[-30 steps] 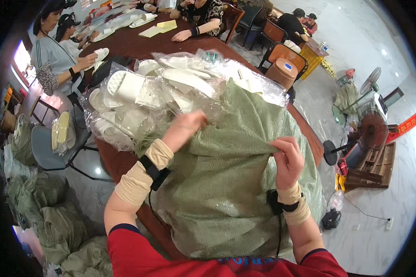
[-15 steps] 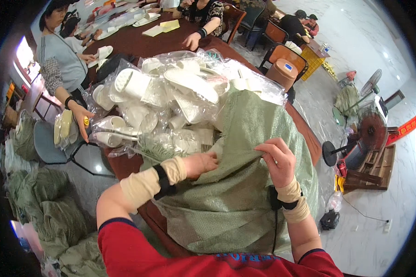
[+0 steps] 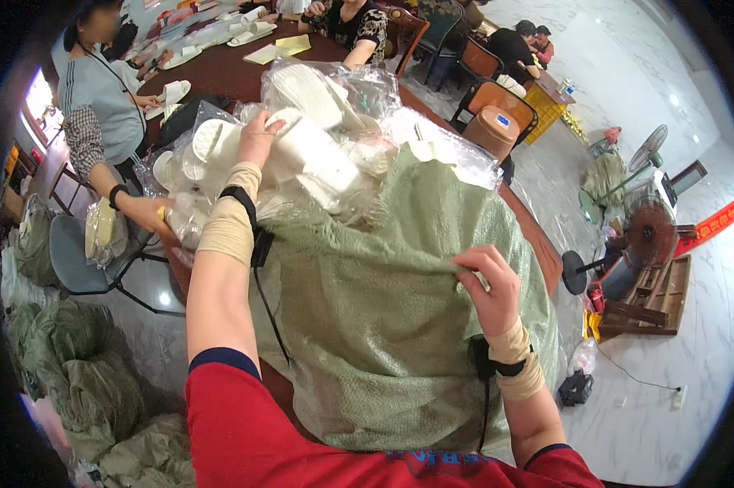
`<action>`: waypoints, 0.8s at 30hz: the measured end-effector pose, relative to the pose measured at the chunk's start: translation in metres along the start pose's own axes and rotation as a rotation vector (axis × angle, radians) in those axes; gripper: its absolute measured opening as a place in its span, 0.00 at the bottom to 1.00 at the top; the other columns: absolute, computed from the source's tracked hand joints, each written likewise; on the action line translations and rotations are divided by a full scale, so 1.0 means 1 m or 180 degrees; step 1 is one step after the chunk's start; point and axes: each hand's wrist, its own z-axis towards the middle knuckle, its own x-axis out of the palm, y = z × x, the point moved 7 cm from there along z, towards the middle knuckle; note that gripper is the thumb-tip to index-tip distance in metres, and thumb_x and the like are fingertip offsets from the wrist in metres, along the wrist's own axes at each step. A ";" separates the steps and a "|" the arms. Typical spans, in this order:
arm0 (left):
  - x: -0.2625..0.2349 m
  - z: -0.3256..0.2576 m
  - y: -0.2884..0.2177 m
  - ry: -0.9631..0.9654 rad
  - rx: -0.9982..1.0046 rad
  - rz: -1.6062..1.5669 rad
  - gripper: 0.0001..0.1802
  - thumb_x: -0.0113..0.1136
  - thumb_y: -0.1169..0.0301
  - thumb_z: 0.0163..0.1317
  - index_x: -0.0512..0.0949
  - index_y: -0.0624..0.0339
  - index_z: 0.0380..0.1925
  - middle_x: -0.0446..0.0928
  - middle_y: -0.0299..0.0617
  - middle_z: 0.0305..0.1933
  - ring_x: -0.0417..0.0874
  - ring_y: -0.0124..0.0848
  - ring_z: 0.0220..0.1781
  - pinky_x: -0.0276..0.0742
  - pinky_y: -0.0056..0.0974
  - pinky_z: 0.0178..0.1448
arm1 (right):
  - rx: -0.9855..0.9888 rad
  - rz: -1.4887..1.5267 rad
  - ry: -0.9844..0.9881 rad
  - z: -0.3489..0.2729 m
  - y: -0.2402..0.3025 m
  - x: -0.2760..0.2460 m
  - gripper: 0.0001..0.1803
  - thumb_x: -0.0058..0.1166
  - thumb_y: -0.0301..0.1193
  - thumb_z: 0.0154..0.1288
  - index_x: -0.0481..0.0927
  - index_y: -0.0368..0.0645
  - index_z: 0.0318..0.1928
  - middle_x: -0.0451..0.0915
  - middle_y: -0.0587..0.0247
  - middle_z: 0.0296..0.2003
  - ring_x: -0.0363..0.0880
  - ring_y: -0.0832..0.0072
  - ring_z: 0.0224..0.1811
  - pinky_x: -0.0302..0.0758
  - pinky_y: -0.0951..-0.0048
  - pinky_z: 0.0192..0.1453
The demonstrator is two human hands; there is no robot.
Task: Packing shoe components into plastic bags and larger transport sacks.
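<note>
Sacking fills the middle of the frame: a big green woven sack [image 3: 383, 325] stands against the dark brown bench [image 3: 229, 73], its mouth open toward the upper middle. Your right hand [image 3: 485, 285], right of centre, has its fingers curled and pinches a fold of the sack's rim. Your left hand [image 3: 257, 138], upper left of centre, reaches up into the heap of clear plastic bags of white slippers [image 3: 326, 138] that bulges from the sack's mouth; its fingers are bent around one of the packed bags, though the grip itself is partly hidden. Both wrists carry beige wraps and black bands.

At the far left of the frame a co-worker in a grey top [image 3: 107, 98] reaches a hand toward the lower edge of the heap. More slippers lie on the bench at the top of the frame. Other green sacks [image 3: 82, 382] lie heaped on the floor at the lower left, and a standing fan [image 3: 648, 232] is at the right
</note>
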 end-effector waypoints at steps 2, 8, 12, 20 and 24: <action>0.007 -0.006 0.004 -0.0274 0.0014 -0.0041 0.33 0.64 0.56 0.57 0.68 0.61 0.59 0.69 0.54 0.61 0.70 0.44 0.62 0.66 0.44 0.63 | 0.0426 0.0366 0.0328 0.001 -0.009 0.006 0.18 0.56 0.17 0.54 0.78 0.42 0.47 0.76 0.61 0.38 0.76 0.74 0.38 0.74 0.75 0.42; -0.038 -0.145 -0.109 -0.0494 0.1054 -0.0740 0.20 0.56 0.69 0.64 0.71 0.62 0.55 0.70 0.46 0.60 0.72 0.36 0.60 0.63 0.37 0.65 | 0.0934 0.1016 -0.0006 -0.029 -0.030 -0.086 0.22 0.49 0.20 0.60 0.72 0.38 0.57 0.74 0.64 0.46 0.74 0.77 0.47 0.70 0.76 0.53; -0.095 -0.253 -0.114 -0.0568 0.0766 -0.1176 0.11 0.51 0.73 0.67 0.73 0.67 0.47 0.76 0.42 0.51 0.76 0.31 0.55 0.68 0.33 0.61 | 0.1509 0.0582 -0.0192 -0.098 -0.089 -0.179 0.16 0.49 0.30 0.67 0.75 0.37 0.53 0.77 0.69 0.41 0.73 0.82 0.44 0.69 0.78 0.50; 0.025 -0.579 -0.061 0.1485 -0.0093 0.0355 0.06 0.58 0.71 0.57 0.77 0.62 0.29 0.78 0.46 0.31 0.80 0.42 0.35 0.75 0.42 0.42 | 0.2779 -0.1017 0.0149 -0.362 -0.296 -0.264 0.13 0.50 0.33 0.63 0.80 0.46 0.46 0.82 0.62 0.29 0.80 0.75 0.31 0.75 0.73 0.40; 0.124 -0.698 -0.050 0.1732 -0.0262 -0.0149 0.21 0.64 0.70 0.54 0.72 0.65 0.47 0.76 0.53 0.42 0.77 0.53 0.40 0.75 0.45 0.44 | 0.2995 -0.0754 0.0010 -0.457 -0.386 -0.234 0.21 0.47 0.40 0.67 0.73 0.50 0.58 0.80 0.58 0.48 0.77 0.72 0.49 0.73 0.73 0.48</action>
